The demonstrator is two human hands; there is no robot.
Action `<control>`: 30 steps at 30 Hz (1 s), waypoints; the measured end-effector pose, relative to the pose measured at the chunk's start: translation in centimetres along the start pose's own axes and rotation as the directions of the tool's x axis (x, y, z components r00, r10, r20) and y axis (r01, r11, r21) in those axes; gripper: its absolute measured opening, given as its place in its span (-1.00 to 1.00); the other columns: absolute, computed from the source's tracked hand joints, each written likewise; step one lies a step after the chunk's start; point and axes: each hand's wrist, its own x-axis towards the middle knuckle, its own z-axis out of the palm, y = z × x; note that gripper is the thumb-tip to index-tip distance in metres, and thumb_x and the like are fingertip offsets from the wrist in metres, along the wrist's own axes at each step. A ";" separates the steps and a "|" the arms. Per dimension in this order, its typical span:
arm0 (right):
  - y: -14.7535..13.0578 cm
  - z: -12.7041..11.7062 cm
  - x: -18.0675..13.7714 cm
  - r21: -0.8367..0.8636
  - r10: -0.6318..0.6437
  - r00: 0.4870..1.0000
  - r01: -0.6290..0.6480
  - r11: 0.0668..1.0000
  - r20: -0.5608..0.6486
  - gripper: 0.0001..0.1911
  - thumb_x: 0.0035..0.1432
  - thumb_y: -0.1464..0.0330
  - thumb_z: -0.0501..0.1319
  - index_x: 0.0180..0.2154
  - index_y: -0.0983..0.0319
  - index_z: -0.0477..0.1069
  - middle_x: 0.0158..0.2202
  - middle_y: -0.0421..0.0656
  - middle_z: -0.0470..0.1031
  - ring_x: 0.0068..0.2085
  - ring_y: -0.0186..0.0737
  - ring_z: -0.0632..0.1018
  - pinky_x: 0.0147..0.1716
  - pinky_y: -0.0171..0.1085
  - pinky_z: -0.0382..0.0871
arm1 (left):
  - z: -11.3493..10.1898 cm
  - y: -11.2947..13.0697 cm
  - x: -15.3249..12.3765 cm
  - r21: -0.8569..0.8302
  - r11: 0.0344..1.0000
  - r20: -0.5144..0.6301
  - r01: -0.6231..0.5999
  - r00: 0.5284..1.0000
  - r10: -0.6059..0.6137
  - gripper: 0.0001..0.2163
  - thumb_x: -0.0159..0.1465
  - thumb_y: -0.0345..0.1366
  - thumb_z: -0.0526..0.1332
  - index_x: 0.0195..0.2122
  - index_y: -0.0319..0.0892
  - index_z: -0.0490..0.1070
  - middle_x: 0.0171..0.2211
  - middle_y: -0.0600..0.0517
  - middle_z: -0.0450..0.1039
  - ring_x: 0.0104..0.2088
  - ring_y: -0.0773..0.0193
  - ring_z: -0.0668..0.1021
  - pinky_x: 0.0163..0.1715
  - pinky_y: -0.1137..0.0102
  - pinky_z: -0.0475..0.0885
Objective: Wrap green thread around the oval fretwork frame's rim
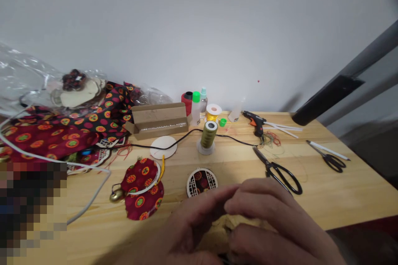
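Observation:
My left hand (186, 225) and my right hand (276, 215) meet at the bottom, close to the camera, fingertips together. Their fingers are bent and closed in; whatever is between them is hidden, though a dark bit shows low down. Just beyond them lies a round pendant (202, 180) with a pale lattice rim over dark patterned fabric, its near side covered by my left hand. To the left are red flower-patterned fabric rounds (143, 205) with a brass bell (117, 194) and a yellow cord (162, 169). Black-handled scissors (284, 178) lie beyond my right hand.
An olive thread spool (208, 135), an open cardboard box (160, 120), a white disc (161, 148) and a glue gun (256, 122) stand or lie farther back. Patterned fabric (71, 126) is heaped left. Smaller scissors (332, 161) lie right. A black cable crosses the table (314, 198).

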 end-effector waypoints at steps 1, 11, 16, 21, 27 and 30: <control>-0.5 -0.1 1.8 -0.009 0.015 1.000 -0.015 1.000 0.024 -0.93 0.11 0.36 0.24 -0.32 0.06 0.46 -0.16 -0.17 0.45 -0.11 -0.16 0.44 -0.14 -0.25 0.40 | 0.3 0.1 -0.3 -0.035 0.999 -0.017 0.031 0.999 -0.031 -0.47 0.11 -0.15 0.31 0.14 0.09 0.28 0.06 -0.01 0.36 0.09 0.05 0.35 0.07 0.16 0.17; 0.0 1.8 5.9 0.243 0.126 0.992 -0.127 0.962 0.017 -0.89 0.18 0.47 0.15 -0.35 0.22 0.44 -0.32 -0.14 0.41 -0.27 -0.29 0.45 -0.30 -0.33 0.39 | -0.4 -1.9 -1.3 0.052 0.977 -0.404 0.205 0.900 -0.167 -0.74 0.15 -0.09 0.24 -0.42 -0.19 0.53 -0.68 0.16 0.18 -0.65 0.46 0.20 -0.65 0.54 0.05; 3.8 3.8 6.3 -0.070 0.428 0.893 -0.422 0.904 0.137 -0.88 0.14 0.45 0.15 -0.27 0.24 0.44 -0.36 -0.13 0.47 -0.32 -0.19 0.47 -0.29 -0.20 0.36 | -1.7 -2.5 -1.9 0.189 0.942 -0.516 0.276 0.844 -0.144 -0.69 0.13 -0.04 0.23 -0.43 -0.21 0.52 -0.69 0.17 0.17 -0.63 0.43 0.19 -0.62 0.52 0.07; 6.1 4.9 8.8 -0.047 0.500 0.865 -0.499 0.866 0.043 -0.40 -0.01 0.28 0.29 0.08 0.23 0.19 -0.13 -0.06 0.39 -0.41 -0.26 0.42 -0.35 -0.20 0.37 | -2.7 -3.8 -2.7 0.513 0.795 -0.428 0.323 0.900 -0.089 -0.68 0.24 -0.12 0.11 -0.50 -0.20 0.51 -0.65 0.12 0.28 -0.57 0.36 0.33 -0.55 0.51 0.19; 8.0 8.1 11.6 -0.031 0.534 0.846 -0.534 0.845 -0.008 -0.59 -0.07 0.26 0.29 -0.15 0.24 0.31 -0.26 -0.12 0.43 -0.36 -0.21 0.45 -0.38 -0.24 0.33 | -2.9 -4.6 -3.0 0.678 0.651 -0.413 0.340 0.910 -0.044 -0.74 0.27 -0.19 0.09 -0.26 -0.09 0.57 -0.51 0.06 0.49 -0.45 0.29 0.46 -0.40 0.50 0.30; 8.6 9.0 12.2 -0.052 0.551 0.834 -0.551 0.833 -0.017 -0.76 -0.02 0.30 0.23 -0.28 0.26 0.32 -0.35 -0.12 0.43 -0.37 -0.18 0.45 -0.42 -0.25 0.30 | -2.9 -4.6 -2.9 0.689 0.648 -0.399 0.325 0.916 -0.036 -0.75 0.27 -0.20 0.09 -0.25 -0.09 0.57 -0.45 0.03 0.55 -0.42 0.28 0.49 -0.39 0.50 0.31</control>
